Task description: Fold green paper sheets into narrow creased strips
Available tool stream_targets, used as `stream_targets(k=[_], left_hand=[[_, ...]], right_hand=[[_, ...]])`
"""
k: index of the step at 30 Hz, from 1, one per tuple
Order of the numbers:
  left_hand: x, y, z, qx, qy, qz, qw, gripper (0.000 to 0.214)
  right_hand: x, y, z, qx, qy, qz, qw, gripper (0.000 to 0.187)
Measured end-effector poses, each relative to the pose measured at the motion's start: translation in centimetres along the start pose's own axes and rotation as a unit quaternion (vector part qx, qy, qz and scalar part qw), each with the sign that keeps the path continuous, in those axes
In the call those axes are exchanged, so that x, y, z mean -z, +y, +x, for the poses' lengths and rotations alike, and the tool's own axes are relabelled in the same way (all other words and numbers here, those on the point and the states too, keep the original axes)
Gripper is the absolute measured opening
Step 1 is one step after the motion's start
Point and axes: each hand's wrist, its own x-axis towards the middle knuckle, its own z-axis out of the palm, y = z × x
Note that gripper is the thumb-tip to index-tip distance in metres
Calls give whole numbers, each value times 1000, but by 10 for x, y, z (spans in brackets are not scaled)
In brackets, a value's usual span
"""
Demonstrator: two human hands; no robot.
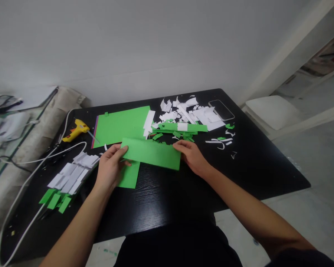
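A long green paper strip [151,152] is held by its two ends just above the black table [169,200]. My left hand [110,167] pinches its left end, thumb on top. My right hand [192,155] grips its right end, fingers closed on the edge. Under the left end lies a smaller green paper piece [129,176]. Behind the strip rests a large green sheet [119,126].
A yellow glue gun [75,129] with a white cord [25,193] lies at the left. White and green cut slips [69,178] are stacked at the front left. Paper scraps [189,115] and a phone [221,109] sit at the back right.
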Motion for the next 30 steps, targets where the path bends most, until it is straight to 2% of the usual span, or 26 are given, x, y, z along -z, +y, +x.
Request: stream_targets(k=[2,4,6,9,12,16,21,27,30], left_hand=[[-1,-3,-1,-10,6,9,1000,27],[-3,-8,-5,7,-32,31,999,27],[-7,-14,-13,37,-101,61,992,29],[-18,-21,-26,68,-209,111,969,35],[-28,-26,-36,72,-269,135,951,38],[-31,-25,-38,34,-261,128,956,37],[-28,-19,-36,-19,-237,119,964,36],[-30,-25,-41,-40,-248,130,959,28],[-30,-25,-43,-48,-261,132,955,28]], right_hand=[[-1,-1,-4,-37,-139,-75,987,22],[-4,-1,-9,-76,-266,-119,954,24],[-8,3,-13,-93,-318,-111,937,28],[-15,14,-16,-81,-302,-72,947,31],[-19,24,-16,-81,-252,-69,962,33],[-19,24,-15,-91,-191,-89,973,35],[-18,17,-17,-108,-169,-69,977,35],[-22,17,-17,-41,-128,-90,987,35],[-22,16,-17,-48,-124,-76,988,36]])
